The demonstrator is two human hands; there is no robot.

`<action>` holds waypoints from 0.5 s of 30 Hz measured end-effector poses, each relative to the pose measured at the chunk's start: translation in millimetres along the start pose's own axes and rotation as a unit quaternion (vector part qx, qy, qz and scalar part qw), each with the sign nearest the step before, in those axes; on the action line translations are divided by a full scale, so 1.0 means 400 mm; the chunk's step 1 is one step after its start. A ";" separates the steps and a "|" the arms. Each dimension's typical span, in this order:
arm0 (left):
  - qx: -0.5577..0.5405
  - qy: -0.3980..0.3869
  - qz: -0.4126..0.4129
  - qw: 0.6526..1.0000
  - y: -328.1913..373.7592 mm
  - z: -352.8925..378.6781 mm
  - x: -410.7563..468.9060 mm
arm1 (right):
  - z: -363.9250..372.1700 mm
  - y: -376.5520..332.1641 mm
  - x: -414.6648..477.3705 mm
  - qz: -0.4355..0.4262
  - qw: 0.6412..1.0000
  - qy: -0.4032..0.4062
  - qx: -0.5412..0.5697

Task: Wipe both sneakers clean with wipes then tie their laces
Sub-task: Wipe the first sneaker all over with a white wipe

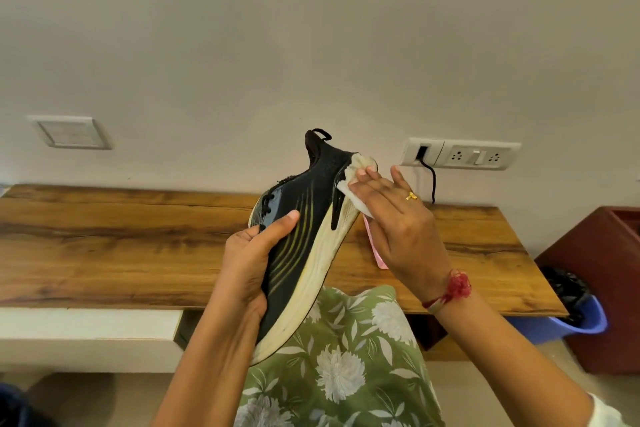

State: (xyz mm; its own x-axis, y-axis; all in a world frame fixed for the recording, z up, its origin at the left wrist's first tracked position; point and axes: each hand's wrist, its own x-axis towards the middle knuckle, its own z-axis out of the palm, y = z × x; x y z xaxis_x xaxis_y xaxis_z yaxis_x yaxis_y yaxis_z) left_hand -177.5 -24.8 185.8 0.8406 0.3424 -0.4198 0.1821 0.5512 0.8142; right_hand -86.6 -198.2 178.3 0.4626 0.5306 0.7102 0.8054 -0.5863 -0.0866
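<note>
The sneaker [304, 243] is held above the table [138, 236], toe at 7 o'clock and heel at 1 o'clock, the left hand [252, 263] curled round the forefoot and the right hand [398, 218] pressing the wipe [349, 189] flat-fingered on the heel, the remaining midsole lying toward 7 o'clock.

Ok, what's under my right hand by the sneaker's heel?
A white wipe, pressed by the right hand onto the sneaker at its cream heel sole. A pink item pokes out below the hand; the rest of it is covered.
</note>
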 end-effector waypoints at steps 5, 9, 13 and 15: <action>-0.022 0.015 -0.007 1.000 -0.007 0.002 0.002 | 0.017 -0.037 -0.017 -0.003 1.000 -0.005 -0.004; -0.051 0.033 0.002 0.998 -0.009 -0.001 0.009 | 0.028 -0.091 -0.047 -0.019 0.999 -0.035 0.018; -0.051 0.044 0.016 0.998 -0.002 -0.018 0.018 | 0.020 -0.130 -0.086 0.025 0.978 -0.122 0.169; -0.046 0.049 0.016 0.998 0.000 -0.026 0.020 | -0.038 -0.130 -0.045 0.210 0.880 -0.158 0.395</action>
State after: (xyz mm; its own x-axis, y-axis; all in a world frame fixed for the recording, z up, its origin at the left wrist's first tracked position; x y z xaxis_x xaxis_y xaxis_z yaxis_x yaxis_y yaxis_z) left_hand -176.0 -14.2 178.2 0.7907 0.4308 -0.4349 0.1043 0.6053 0.7891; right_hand -142.6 -186.6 180.8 0.7603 0.5859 0.2806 0.4874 -0.2289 -0.8426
